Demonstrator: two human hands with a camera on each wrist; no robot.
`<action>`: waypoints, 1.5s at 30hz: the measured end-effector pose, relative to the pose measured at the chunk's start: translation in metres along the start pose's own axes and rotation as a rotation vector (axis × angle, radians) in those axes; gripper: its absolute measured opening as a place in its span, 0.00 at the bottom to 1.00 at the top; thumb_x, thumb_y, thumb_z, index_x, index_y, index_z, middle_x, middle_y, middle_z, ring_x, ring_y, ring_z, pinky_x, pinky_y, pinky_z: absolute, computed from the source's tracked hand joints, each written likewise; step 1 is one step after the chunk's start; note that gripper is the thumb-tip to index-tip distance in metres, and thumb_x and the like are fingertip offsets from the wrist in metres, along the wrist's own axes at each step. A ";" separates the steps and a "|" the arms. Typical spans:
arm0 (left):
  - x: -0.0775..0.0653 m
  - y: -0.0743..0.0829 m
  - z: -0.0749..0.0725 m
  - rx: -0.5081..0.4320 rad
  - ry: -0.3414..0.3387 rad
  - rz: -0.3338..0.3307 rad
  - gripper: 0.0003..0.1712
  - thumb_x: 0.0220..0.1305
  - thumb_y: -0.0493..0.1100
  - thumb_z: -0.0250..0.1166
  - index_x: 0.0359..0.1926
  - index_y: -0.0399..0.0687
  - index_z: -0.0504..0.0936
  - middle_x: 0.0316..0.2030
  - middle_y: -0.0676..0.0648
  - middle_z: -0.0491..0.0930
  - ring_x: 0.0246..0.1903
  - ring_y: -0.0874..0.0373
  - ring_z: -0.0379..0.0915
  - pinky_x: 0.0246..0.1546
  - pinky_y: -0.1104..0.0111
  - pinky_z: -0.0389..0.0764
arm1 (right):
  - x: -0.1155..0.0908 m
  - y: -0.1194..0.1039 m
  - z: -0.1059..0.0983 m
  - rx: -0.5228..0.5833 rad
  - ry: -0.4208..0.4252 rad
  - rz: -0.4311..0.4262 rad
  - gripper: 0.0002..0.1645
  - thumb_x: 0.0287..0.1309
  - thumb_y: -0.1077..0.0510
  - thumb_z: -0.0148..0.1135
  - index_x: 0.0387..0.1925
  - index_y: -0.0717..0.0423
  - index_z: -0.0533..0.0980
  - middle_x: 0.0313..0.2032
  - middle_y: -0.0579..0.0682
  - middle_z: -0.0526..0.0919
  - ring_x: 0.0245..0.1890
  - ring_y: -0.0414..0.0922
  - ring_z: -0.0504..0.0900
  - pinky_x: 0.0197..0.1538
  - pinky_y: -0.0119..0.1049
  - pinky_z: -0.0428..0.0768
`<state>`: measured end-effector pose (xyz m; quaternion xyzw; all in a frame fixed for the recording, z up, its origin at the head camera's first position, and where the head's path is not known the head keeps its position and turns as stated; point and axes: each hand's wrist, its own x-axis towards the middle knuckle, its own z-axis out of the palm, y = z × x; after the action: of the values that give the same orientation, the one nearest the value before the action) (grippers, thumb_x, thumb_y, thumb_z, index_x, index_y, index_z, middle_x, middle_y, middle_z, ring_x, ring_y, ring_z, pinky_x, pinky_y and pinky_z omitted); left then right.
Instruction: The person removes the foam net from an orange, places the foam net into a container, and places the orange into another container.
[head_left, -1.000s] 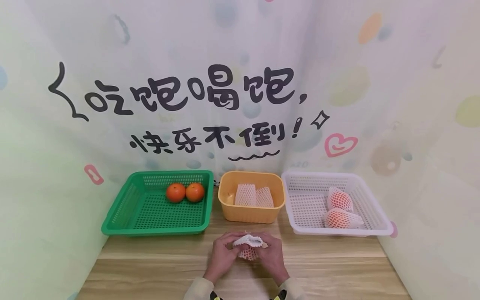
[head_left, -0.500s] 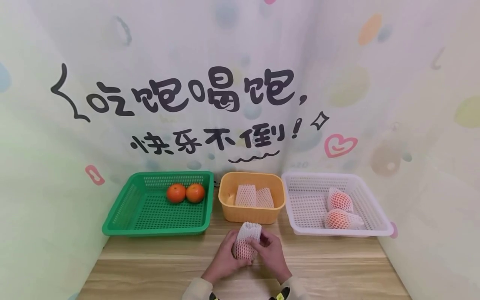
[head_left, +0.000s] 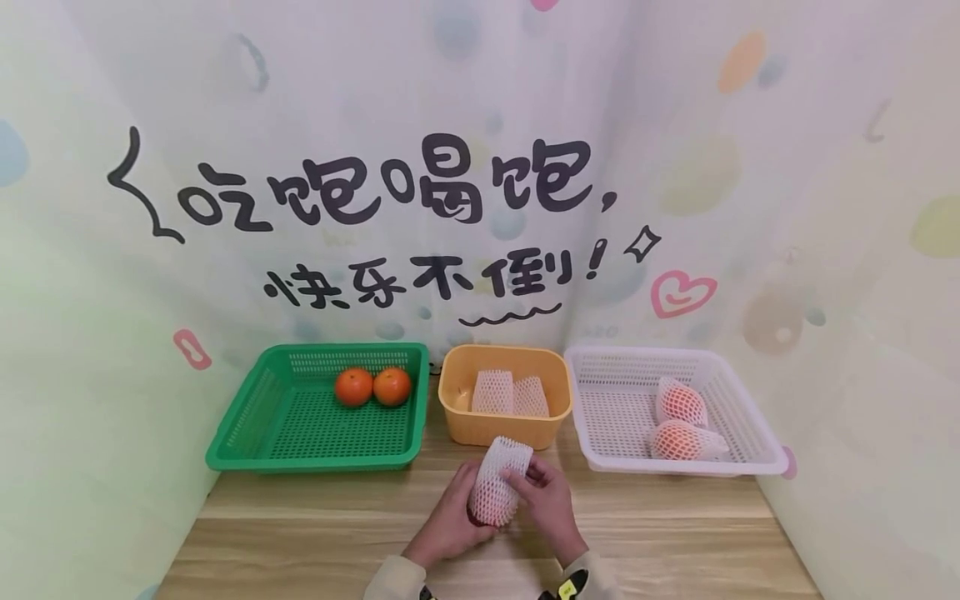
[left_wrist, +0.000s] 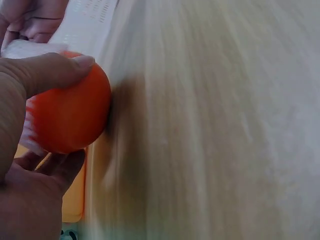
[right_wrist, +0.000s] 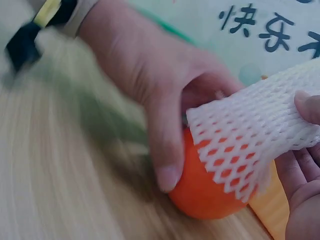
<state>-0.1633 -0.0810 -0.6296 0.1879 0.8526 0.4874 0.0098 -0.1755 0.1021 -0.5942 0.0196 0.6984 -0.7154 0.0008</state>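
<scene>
My left hand (head_left: 448,518) grips an orange-red tomato (left_wrist: 75,120), thumb on one side and fingers on the other. A white foam net sleeve (right_wrist: 245,135) covers part of the tomato, and the bare end of the fruit shows in both wrist views. My right hand (head_left: 552,506) pinches the loose upper part of the sleeve, with its thumb (right_wrist: 307,106) on the near face. In the head view the sleeve stands tilted over the table, in front of the yellow bin (head_left: 502,431).
Two tomatoes lie in the green basket (head_left: 315,460) at the left. Two foam net sleeves (head_left: 493,392) are in the yellow bin. At the right, a white basket (head_left: 675,465) holds two net-wrapped fruits (head_left: 678,440). A printed curtain (head_left: 465,100) hangs behind.
The sleeve's opening faced upward, spread between both hands; the sleeve now stands taller and tilts right. My right hand has moved from the opening to the sleeve's side and slightly upward.
</scene>
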 end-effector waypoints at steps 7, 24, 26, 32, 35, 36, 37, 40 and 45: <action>0.002 -0.003 0.001 0.062 0.012 0.012 0.56 0.43 0.40 0.84 0.73 0.53 0.66 0.65 0.51 0.72 0.65 0.51 0.71 0.68 0.47 0.73 | 0.008 -0.020 -0.006 -0.029 0.002 -0.015 0.25 0.59 0.59 0.74 0.54 0.69 0.80 0.44 0.59 0.89 0.39 0.36 0.87 0.42 0.30 0.87; 0.002 0.003 -0.003 0.091 -0.013 0.015 0.48 0.40 0.37 0.85 0.64 0.57 0.74 0.56 0.54 0.73 0.58 0.54 0.73 0.63 0.52 0.76 | 0.060 -0.112 -0.032 -0.183 -0.029 -0.057 0.25 0.62 0.50 0.72 0.56 0.58 0.82 0.45 0.58 0.89 0.38 0.40 0.87 0.41 0.31 0.87; 0.002 0.003 -0.003 0.082 -0.022 -0.002 0.48 0.40 0.37 0.84 0.64 0.59 0.73 0.56 0.55 0.72 0.58 0.55 0.72 0.63 0.52 0.76 | 0.070 -0.120 -0.034 -0.196 -0.028 -0.038 0.25 0.63 0.48 0.71 0.57 0.57 0.81 0.46 0.57 0.89 0.38 0.39 0.87 0.41 0.31 0.87; 0.003 0.002 -0.002 0.067 -0.028 -0.013 0.49 0.40 0.36 0.84 0.65 0.61 0.73 0.58 0.54 0.72 0.59 0.53 0.72 0.63 0.49 0.75 | 0.101 -0.133 -0.039 -0.271 -0.010 -0.007 0.25 0.66 0.46 0.68 0.58 0.57 0.80 0.47 0.59 0.89 0.37 0.40 0.87 0.39 0.33 0.88; 0.003 0.002 -0.002 0.064 -0.026 -0.012 0.49 0.40 0.36 0.84 0.65 0.61 0.73 0.58 0.54 0.72 0.60 0.53 0.72 0.64 0.48 0.75 | 0.116 -0.134 -0.040 -0.324 -0.001 0.021 0.27 0.68 0.44 0.66 0.59 0.56 0.79 0.49 0.58 0.88 0.38 0.41 0.86 0.40 0.33 0.88; 0.003 0.002 -0.002 0.064 -0.025 -0.012 0.49 0.40 0.36 0.84 0.65 0.61 0.73 0.59 0.54 0.72 0.60 0.53 0.73 0.64 0.48 0.75 | 0.121 -0.134 -0.040 -0.336 0.002 0.032 0.27 0.68 0.44 0.66 0.60 0.56 0.79 0.49 0.58 0.88 0.38 0.42 0.87 0.41 0.33 0.88; 0.003 0.002 -0.002 0.065 -0.024 -0.012 0.49 0.40 0.36 0.84 0.65 0.60 0.73 0.59 0.54 0.72 0.60 0.53 0.73 0.64 0.48 0.75 | 0.126 -0.134 -0.040 -0.349 0.006 0.041 0.28 0.68 0.43 0.66 0.60 0.56 0.79 0.50 0.58 0.88 0.39 0.42 0.86 0.41 0.34 0.88; 0.003 0.002 -0.001 0.065 -0.025 -0.020 0.49 0.40 0.36 0.84 0.65 0.59 0.73 0.59 0.54 0.72 0.61 0.53 0.72 0.65 0.48 0.74 | 0.139 -0.130 -0.040 -0.378 0.005 0.068 0.28 0.68 0.43 0.65 0.60 0.58 0.79 0.49 0.58 0.87 0.39 0.43 0.86 0.43 0.36 0.88; 0.004 0.001 -0.001 0.072 -0.032 -0.032 0.48 0.41 0.37 0.84 0.65 0.57 0.73 0.60 0.53 0.71 0.61 0.52 0.72 0.65 0.48 0.74 | 0.154 -0.117 -0.041 -0.472 -0.043 0.100 0.29 0.68 0.43 0.65 0.57 0.62 0.79 0.46 0.58 0.86 0.38 0.44 0.82 0.48 0.43 0.87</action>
<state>-0.1666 -0.0802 -0.6276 0.1822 0.8722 0.4533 0.0245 -0.3314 0.1498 -0.4829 0.0382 0.8443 -0.5316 0.0554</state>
